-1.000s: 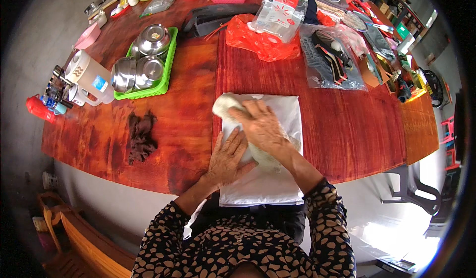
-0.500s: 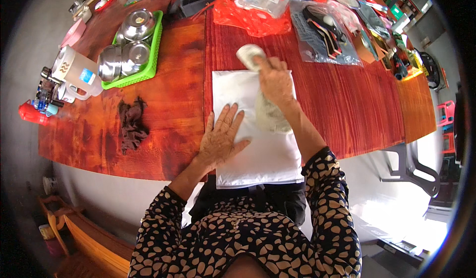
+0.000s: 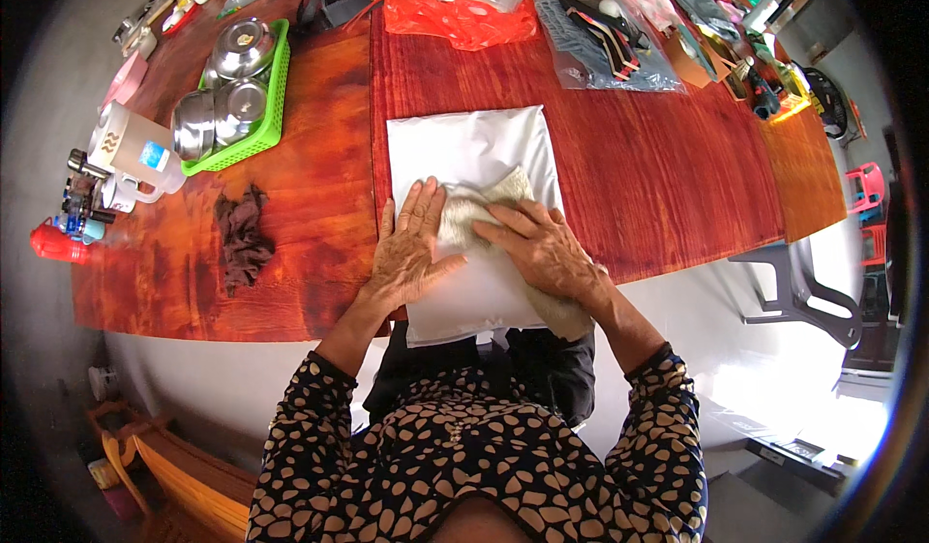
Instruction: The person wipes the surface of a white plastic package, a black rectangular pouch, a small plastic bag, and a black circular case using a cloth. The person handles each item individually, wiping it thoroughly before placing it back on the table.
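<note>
Since half a second ago, the right hand (image 3: 545, 248) has come back from beyond the far edge of the white packet (image 3: 474, 141), bringing the pale cloth (image 3: 462, 219) toward its middle. Lightly bent, the right fingers lie over the cloth; whether they pinch it I cannot tell. Part of the cloth bunches between both hands, another part trails under the right wrist to the packet's near right corner. Opened flat, thumb spread, the left hand (image 3: 406, 253) rests on the packet's left side, grasping nothing, and the packet slightly overhangs the table (image 3: 668, 170).
</note>
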